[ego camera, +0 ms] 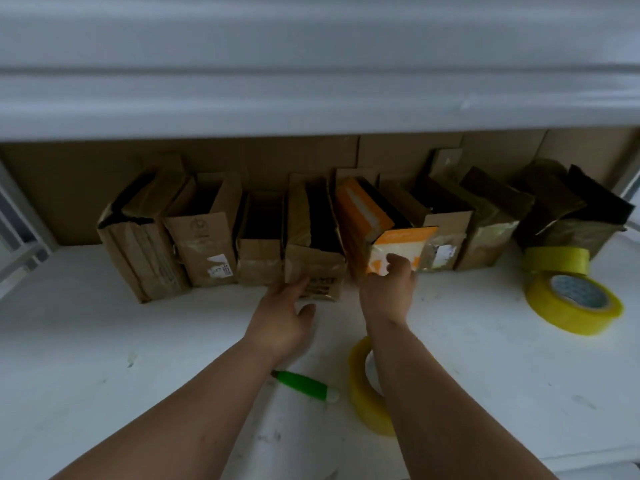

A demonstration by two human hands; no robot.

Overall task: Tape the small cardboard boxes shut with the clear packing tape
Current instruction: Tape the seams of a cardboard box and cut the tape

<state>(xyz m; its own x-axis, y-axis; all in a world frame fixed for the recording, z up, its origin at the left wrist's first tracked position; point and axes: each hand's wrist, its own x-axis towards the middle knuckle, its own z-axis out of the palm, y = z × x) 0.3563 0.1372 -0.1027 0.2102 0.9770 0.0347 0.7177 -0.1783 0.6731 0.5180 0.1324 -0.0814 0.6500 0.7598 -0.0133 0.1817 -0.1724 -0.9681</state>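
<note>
Two bare arms reach across a white desk [104,327] toward a row of small cardboard boxes [204,230] standing upright along the desk's far edge, w/ flat brown cardboard [242,157] behind them and a white shelf [311,81] overhanging above. Most boxes stand w/ tops open, flaps up.

Left hand [285,318] is at the front face of a brown box [315,261] near the row's middle: fingers spread & fairly straight, fingertips touching the box's lower front, thumb out toward the desk. Grip not closed round anything.

Right hand [389,289] is at the orange-and-white box [391,244] just beside it, fingers curled against the box's front face; whether the grip actually pinches it or only presses on it can't be told, as the fingertips are hidden behind the hand.

One tape roll [363,386] of clear yellowish packing tape stands on edge near the desk's front, partly hidden by the right forearm. A green-handled cutter [304,384] lies flat just beside it, between the two forearms. Toward the desk's right edge, a second tape roll [575,303] lies tilted, w/ a third roll [556,259] just behind it, touching the last boxes in the row.
</note>
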